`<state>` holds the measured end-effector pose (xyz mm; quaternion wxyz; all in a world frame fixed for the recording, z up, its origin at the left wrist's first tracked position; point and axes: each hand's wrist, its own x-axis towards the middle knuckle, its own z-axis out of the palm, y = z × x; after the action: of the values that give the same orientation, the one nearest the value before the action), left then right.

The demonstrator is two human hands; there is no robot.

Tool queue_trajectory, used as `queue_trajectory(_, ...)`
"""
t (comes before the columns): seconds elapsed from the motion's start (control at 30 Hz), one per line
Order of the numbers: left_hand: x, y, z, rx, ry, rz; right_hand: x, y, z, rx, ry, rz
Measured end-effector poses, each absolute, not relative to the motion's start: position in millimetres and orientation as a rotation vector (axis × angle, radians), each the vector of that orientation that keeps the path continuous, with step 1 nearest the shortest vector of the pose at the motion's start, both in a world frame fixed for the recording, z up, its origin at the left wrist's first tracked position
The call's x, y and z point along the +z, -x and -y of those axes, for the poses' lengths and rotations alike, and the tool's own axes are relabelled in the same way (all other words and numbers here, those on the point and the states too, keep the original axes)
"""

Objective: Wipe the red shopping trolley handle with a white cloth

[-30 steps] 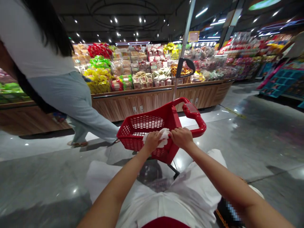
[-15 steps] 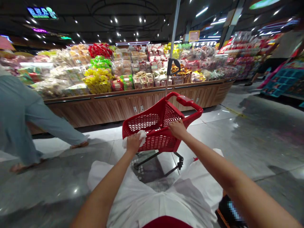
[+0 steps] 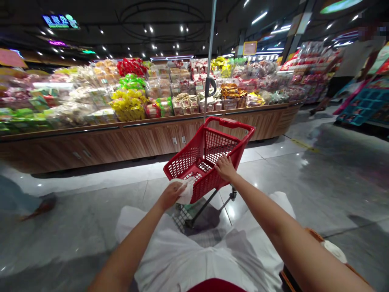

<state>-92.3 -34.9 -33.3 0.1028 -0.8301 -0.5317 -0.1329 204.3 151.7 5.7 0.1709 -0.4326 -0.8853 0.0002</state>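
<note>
A red plastic shopping cart [image 3: 209,178] with perforated basket walls stands turned at an angle in front of my knees. My left hand [image 3: 172,194] is closed on a white cloth [image 3: 187,192], which is pressed over the cart's near left corner. On the near side rim, my right hand [image 3: 225,168] grips the cart, its fingers over the edge. The cart's basket holds nothing that I can see. Its raised handle [image 3: 232,123] is on the far side, and part of the dark wheeled frame [image 3: 194,217] shows below.
Behind the cart runs a long wooden display counter [image 3: 146,140] heaped with packaged foods. A metal pole [image 3: 211,48] with a dark hook rises behind the handle. A passer-by's foot [image 3: 42,206] is at far left. Another person [image 3: 349,61] stands at far right by blue racks [image 3: 358,105].
The cart has turned, its near left corner coming towards me. My left hand and cloth have shifted slightly right and down. My right hand's fingers have loosened. The passer-by has moved left, mostly out of view.
</note>
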Motion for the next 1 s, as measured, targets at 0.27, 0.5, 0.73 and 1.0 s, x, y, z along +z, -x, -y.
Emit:
queue_trajectory(0.27,-22.4,72.0,16.0,-0.238,2.455,1.727,2.9,-161.1,-89.5,0.167,1.029,2.672)
queue_trajectory(0.5,-29.2,30.0,13.7,-0.154,2.592,1.503,-20.6,-167.7,-62.5,0.318,0.896,2.563)
queue_trajectory(0.73,-15.2,85.8,-6.1,-0.199,2.414,1.645,-6.3,-196.6,-91.8,0.231,0.924,2.635)
queue_trajectory(1.0,-31.5,20.0,-0.6,-0.264,2.36,1.709,-20.8,-163.8,-34.9,0.127,1.06,2.625)
